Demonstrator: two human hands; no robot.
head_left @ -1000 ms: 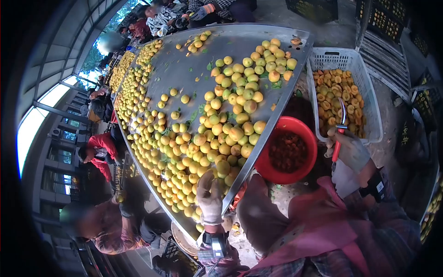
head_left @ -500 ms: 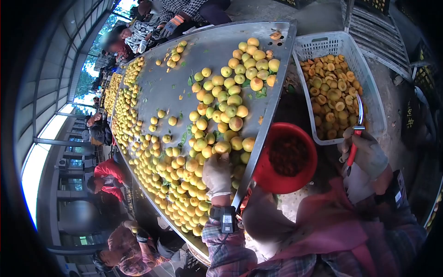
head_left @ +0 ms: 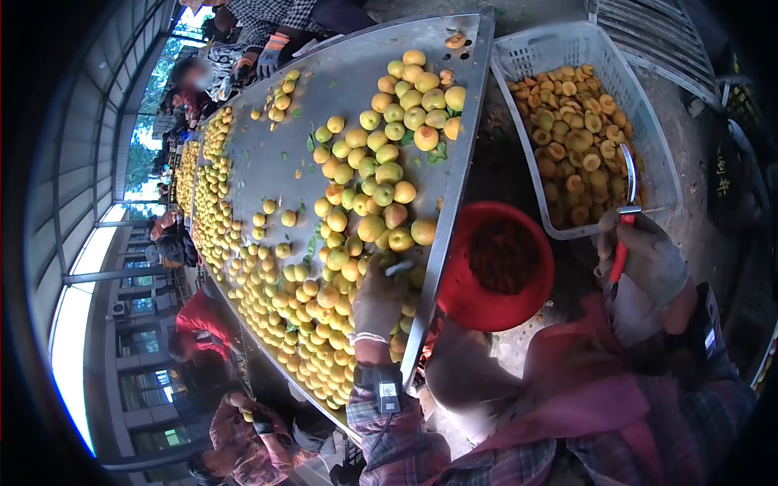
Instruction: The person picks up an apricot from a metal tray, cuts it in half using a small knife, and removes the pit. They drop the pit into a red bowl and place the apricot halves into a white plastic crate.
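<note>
My left hand (head_left: 377, 301), in a pale glove, reaches into the pile of yellow apricots (head_left: 328, 296) on the metal table (head_left: 255, 174). A fingertip looks smeared, and I cannot see whether a fruit sits under the fingers. On the other side, my right hand (head_left: 648, 255), also gloved, is closed around the red handle of a curved knife (head_left: 622, 243). Its hooked metal blade points up, in front of the white crate (head_left: 652, 105) of apricot halves (head_left: 579, 142). Between my hands stands a red bowl (head_left: 531, 304) with dark reddish-brown pieces inside, possibly pits.
The table's raised metal edge (head_left: 454, 219) runs between the fruit and the bowl. Slatted racking (head_left: 656, 49) stands behind the crate. Co-workers line the far side: one wears orange-and-grey gloves (head_left: 274, 55), another a red top (head_left: 203, 324). Leaves lie among the apricots.
The whole view has shifted, so table and crate appear higher and further left. My left hand has drawn back slightly from the apricot at its fingertips. My right hand keeps the knife.
</note>
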